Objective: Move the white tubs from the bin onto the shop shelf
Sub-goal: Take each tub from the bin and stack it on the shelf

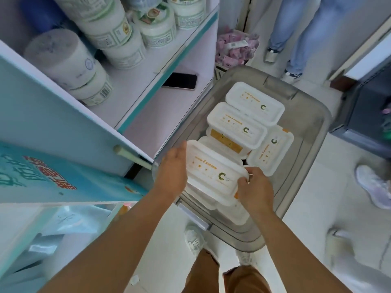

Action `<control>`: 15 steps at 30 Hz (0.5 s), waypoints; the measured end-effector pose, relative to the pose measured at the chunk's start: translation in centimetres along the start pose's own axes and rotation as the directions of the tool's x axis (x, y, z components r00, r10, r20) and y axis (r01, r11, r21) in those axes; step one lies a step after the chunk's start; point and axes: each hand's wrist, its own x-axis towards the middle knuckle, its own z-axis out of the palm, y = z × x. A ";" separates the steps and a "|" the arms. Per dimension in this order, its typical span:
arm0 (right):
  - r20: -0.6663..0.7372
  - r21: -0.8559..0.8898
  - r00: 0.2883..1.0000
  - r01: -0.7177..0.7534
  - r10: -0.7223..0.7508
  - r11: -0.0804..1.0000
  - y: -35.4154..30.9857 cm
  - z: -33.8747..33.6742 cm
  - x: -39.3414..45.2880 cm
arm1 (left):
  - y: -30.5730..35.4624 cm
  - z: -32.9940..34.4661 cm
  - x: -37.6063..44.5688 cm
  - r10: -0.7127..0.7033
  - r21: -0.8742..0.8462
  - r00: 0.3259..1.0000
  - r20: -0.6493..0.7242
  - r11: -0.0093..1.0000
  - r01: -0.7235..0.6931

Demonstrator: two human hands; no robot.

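Observation:
A grey translucent bin [306, 132] stands on the floor with several white rectangular tubs in it, each lid printed in orange and green. The nearest tub [213, 172] sits between my two hands. My left hand [172, 170] lies flat against its left end, fingers straight. My right hand [252, 188] grips its right end with curled fingers. More tubs lie behind it, one [236, 125] on top of another and one [255, 103] at the far end. The shop shelf [135, 85] is at the upper left.
Round white jars [110, 26] and wrapped rolls [69, 60] fill the back of the shelf. A black phone [179, 81] lies near the shelf's front edge. A basket of pink packets [237, 47] stands behind the bin. Other people's legs and shoes [374, 185] are to the right.

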 end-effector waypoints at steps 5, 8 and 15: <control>-0.029 0.019 0.997 0.065 -0.065 0.998 -1.2 -3.9 0.2 | 2.1 -2.5 -2.2 -0.059 -0.015 0.988 -0.144 0.998 0.057; -0.015 0.024 0.988 0.152 -0.152 0.988 -2.2 -6.2 -0.3 | 3.4 -4.0 -4.4 -0.119 -0.065 0.971 -0.209 0.992 0.108; 0.169 0.106 0.876 0.440 -0.452 0.892 -5.8 -10.4 -3.1 | 5.2 -8.4 -10.3 -0.376 -0.299 0.835 -0.402 0.916 0.268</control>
